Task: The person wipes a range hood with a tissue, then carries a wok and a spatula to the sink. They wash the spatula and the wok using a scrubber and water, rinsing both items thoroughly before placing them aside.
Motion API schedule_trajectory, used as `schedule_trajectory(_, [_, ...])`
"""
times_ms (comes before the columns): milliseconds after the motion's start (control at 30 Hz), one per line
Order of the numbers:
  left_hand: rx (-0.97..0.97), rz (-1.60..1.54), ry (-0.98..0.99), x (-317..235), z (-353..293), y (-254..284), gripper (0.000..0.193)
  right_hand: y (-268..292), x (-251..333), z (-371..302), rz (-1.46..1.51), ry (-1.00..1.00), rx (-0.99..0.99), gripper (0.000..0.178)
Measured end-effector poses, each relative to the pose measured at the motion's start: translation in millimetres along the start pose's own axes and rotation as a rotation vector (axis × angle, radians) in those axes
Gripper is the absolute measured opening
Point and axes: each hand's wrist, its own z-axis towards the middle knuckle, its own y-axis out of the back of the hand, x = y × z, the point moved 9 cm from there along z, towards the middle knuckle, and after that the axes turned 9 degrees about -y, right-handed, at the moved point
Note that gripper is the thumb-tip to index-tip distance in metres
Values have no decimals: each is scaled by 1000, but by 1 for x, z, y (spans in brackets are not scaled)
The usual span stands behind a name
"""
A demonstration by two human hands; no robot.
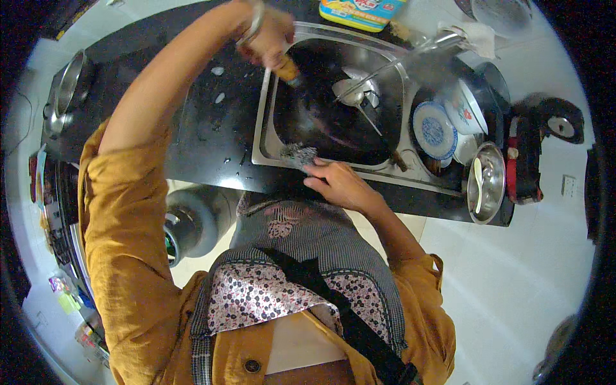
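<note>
At the sink's far left corner my left hand, slightly blurred, is closed around a yellowish-brown handle with a metal collar. The handle leads to a dark, wok-like pan in the steel sink; the pan's outline is hard to make out. Over the near rim, my right hand pinches a grey steel wool scrubber. A metal ladle lies across the sink, its wooden-tipped handle slanting to the near right rim. Beside its bowl are other shiny metal pieces.
The tap reaches over the sink from the far right. A blue-patterned plate, a flowered bowl and a steel bowl holding a white spoon stand at right. A yellow-and-blue container stands behind; a gas cylinder is below the counter.
</note>
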Motion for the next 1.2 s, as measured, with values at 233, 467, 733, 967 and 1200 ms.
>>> schedule_trajectory(233, [-184,24,-52,35,-40,-60,45,86,-38,-32,360,-217,-261,28])
schedule_trajectory(467, [-392,291,-103,35,-62,-115,44,131,-101,-17,229,-306,-625,27])
schedule_trajectory(733, [-523,325,-247,-24,-69,-94,60,164,-106,-7,268,-297,-813,24])
schedule_trajectory(967, [-787,-345,-351,-56,-4,-62,70,170,-77,-8,622,-199,-741,17])
schedule_trajectory(1200, [-499,-1704,-456,-74,66,-90,30,160,-100,10,928,-149,-613,21])
